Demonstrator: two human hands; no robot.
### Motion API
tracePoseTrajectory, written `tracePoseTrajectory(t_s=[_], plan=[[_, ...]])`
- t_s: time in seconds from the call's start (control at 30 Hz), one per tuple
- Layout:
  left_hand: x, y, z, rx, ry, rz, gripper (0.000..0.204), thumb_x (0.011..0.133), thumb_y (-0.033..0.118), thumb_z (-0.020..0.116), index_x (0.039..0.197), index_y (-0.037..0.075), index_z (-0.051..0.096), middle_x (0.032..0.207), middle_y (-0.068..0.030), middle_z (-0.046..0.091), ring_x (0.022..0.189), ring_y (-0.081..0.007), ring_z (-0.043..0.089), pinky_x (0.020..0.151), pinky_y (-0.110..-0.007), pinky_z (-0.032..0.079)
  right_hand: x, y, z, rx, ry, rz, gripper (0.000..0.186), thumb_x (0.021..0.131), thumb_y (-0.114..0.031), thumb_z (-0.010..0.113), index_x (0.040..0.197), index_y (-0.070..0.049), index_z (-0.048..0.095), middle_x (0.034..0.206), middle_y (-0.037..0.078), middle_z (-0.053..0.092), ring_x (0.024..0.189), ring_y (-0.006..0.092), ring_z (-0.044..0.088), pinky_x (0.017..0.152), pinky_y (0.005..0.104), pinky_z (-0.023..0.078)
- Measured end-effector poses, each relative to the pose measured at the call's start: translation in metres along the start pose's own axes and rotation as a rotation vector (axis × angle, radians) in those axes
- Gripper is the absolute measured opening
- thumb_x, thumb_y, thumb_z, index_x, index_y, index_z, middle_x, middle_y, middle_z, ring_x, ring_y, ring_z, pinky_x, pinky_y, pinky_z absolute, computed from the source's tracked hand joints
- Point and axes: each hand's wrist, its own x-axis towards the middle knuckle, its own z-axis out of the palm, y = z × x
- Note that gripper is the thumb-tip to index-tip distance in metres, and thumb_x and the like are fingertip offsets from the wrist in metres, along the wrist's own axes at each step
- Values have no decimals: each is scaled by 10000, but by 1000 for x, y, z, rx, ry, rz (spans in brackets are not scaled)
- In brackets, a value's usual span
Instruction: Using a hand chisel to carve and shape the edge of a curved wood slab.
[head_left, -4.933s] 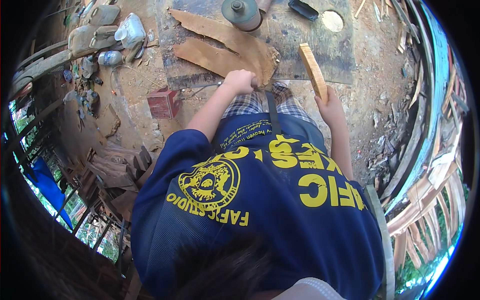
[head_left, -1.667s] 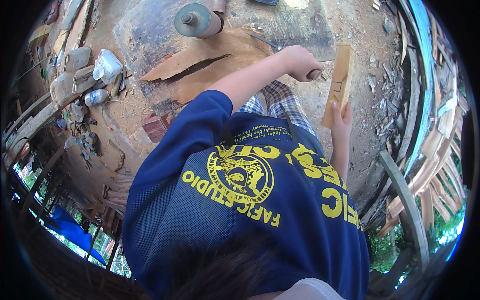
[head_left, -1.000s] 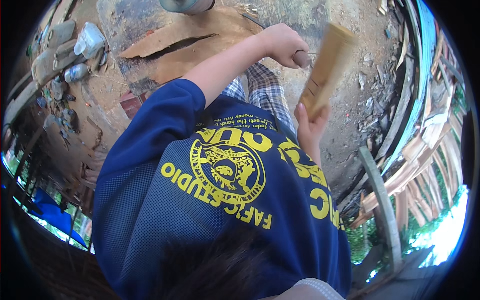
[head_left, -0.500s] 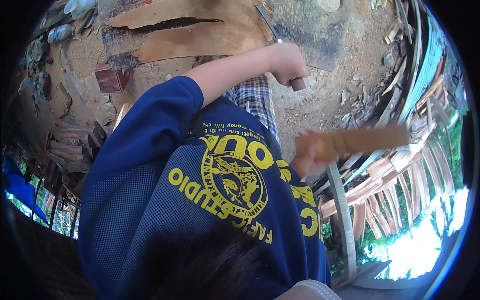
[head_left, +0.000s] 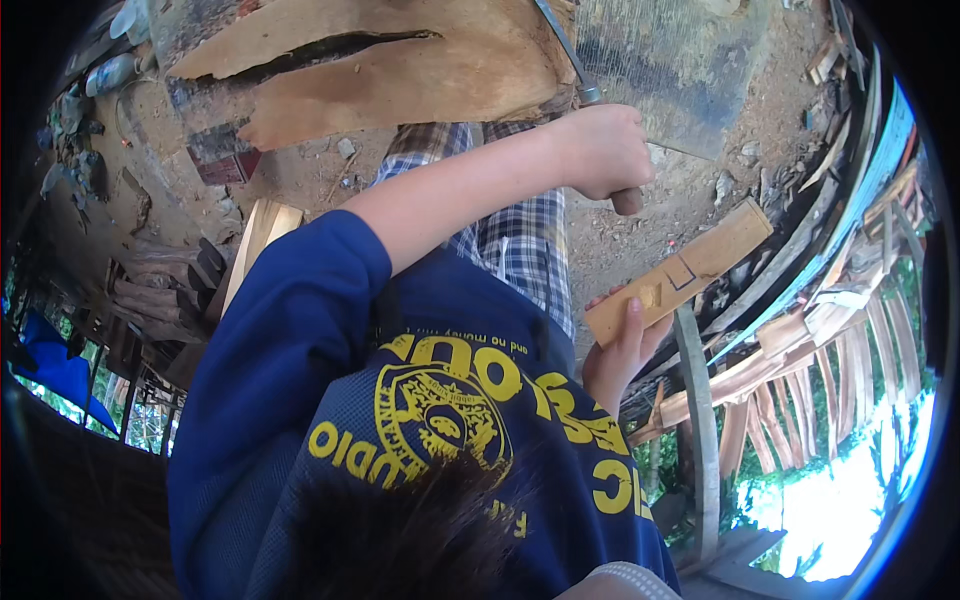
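Observation:
My left hand (head_left: pixel 608 155) is closed around the brown handle (head_left: pixel 627 202) of a chisel, whose long metal blade (head_left: pixel 563 42) points away from me past a round metal collar. In my right hand (head_left: pixel 618 352) is a short wooden board (head_left: pixel 725 243), gripped at its near end with the thumb lying on its face. That face bears a small cut recess (head_left: pixel 651 297) beside the thumb and a dark drawn outline farther along. The board slants up to the right, apart from the chisel. Beyond my knees lies a large split wooden slab (head_left: pixel 400 85) with a long dark crack.
A dark, worn panel (head_left: pixel 670 70) lies on the dirt ground right of the slab. A reddish block (head_left: pixel 222 165) stands at left, near stacked firewood (head_left: pixel 155 300). Plastic bottles (head_left: pixel 110 75) litter the far left. Wooden slats (head_left: pixel 830 375) and a grey post (head_left: pixel 698 430) line the right side.
The board has swung from nearly level and blurred to a steady slant, its marked face now showing. My left hand with the chisel appears slightly farther right and lower.

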Motion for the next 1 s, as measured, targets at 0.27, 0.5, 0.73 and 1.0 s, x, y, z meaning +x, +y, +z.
tracePoseTrajectory(t_s=[0.27, 0.5, 0.73, 1.0], plan=[[-20, 0, 1, 67, 336, 48, 159, 652, 245, 709, 687, 140, 593, 712, 36, 600, 777, -152, 605, 794, -312, 455, -10, 16, 11, 15, -9, 52, 525, 966, -160, 541, 1407, -62, 273, 1023, 210, 588, 787, 273, 619, 706, 403, 542], [-21, 1, -3, 119, 436, 46, 78, 727, 186, 661, 731, 151, 591, 744, 48, 587, 833, -126, 618, 938, -323, 453, -15, 15, 4, 19, 36, 72, 532, 958, -171, 560, 1397, -67, 277, 1053, 227, 578, 822, 291, 637, 711, 391, 556], [-41, -1, 7, 179, 411, -24, 75, 771, 174, 653, 834, 188, 616, 845, 69, 615, 918, -99, 628, 1024, -353, 423, 19, 10, 30, 615, -251, 353, 799, 730, -211, 633, 1461, -61, 347, 1355, 232, 542, 1352, 457, 422, 1159, 554, 322], [-78, 1, -14, -149, 399, -109, 247, 794, 93, 698, 1038, 126, 692, 1141, -32, 701, 1162, -232, 626, 1070, -409, 431, 36, 24, 45, 869, -307, 361, 776, 633, -159, 625, 1389, -46, 497, 1371, 139, 573, 1473, 378, 279, 1271, 465, 76]])
